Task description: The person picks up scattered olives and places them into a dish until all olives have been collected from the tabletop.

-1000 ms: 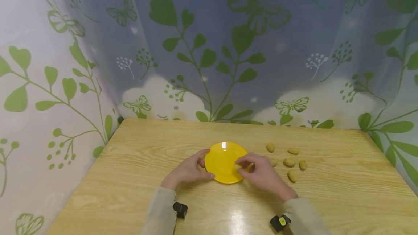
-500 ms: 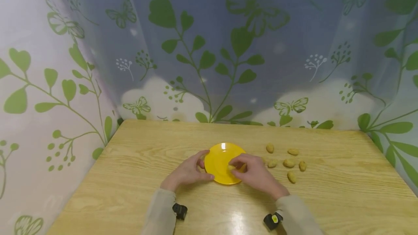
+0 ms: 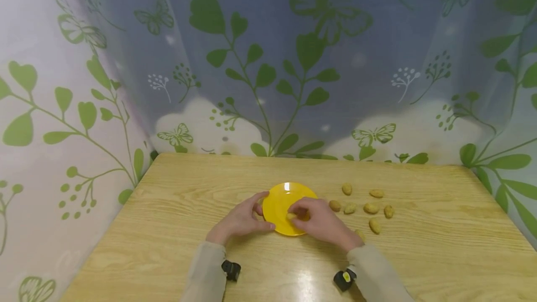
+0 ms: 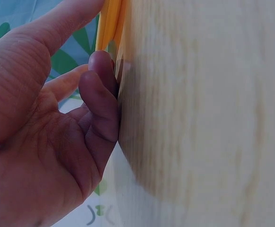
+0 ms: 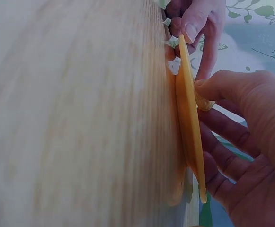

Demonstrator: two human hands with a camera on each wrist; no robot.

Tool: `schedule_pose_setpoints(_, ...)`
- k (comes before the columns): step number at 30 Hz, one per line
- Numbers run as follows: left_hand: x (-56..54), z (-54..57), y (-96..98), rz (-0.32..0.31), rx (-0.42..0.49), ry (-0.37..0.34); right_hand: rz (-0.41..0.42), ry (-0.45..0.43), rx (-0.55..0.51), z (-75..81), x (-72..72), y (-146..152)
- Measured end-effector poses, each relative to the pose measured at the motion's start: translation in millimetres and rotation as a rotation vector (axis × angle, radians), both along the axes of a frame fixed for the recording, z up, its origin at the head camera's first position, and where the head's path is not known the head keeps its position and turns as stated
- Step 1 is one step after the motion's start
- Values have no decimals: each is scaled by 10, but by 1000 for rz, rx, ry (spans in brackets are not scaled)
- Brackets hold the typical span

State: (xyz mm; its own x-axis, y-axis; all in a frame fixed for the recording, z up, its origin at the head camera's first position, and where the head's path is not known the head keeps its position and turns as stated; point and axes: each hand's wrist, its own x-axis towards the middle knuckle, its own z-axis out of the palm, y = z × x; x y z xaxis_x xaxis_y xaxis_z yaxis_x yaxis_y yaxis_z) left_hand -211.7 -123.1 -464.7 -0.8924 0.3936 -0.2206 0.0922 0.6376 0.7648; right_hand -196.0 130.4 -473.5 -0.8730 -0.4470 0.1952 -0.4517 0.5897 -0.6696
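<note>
A shiny yellow plate (image 3: 278,206) lies on the wooden table. My left hand (image 3: 240,219) grips its left side, thumb on the near rim and fingers at the far left edge; the left wrist view shows curled fingers (image 4: 99,101) low beside the table. Over the plate's right half, my right hand (image 3: 320,220) pinches a small yellow-brown, peanut-like piece (image 5: 204,103) between thumb and fingers, close over the plate's surface. The hand covers the plate's right edge in the head view.
Several similar pieces (image 3: 371,208) lie scattered on the table (image 3: 189,185) right of the plate, one partly hidden by my right wrist. A curtain (image 3: 268,59) printed with leaves and butterflies hangs behind the table's back edge.
My right hand has moved left over the plate with the pinched piece, uncovering pieces on the table behind it. The left hand and the plate have stayed in place.
</note>
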Motion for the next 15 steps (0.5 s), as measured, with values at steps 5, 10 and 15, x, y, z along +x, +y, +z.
schedule_pose_setpoints(5,6,0,-2,1,10,-14,8,-19,11,24,8,-30)
schedule_pose_setpoints(10,7,-5,-7,2,7,-21,2,-23,21,35,-1,-48)
schedule_pose_setpoints(15,7,5,-4,7,-1,-27,13,-19,30,36,-18,-59)
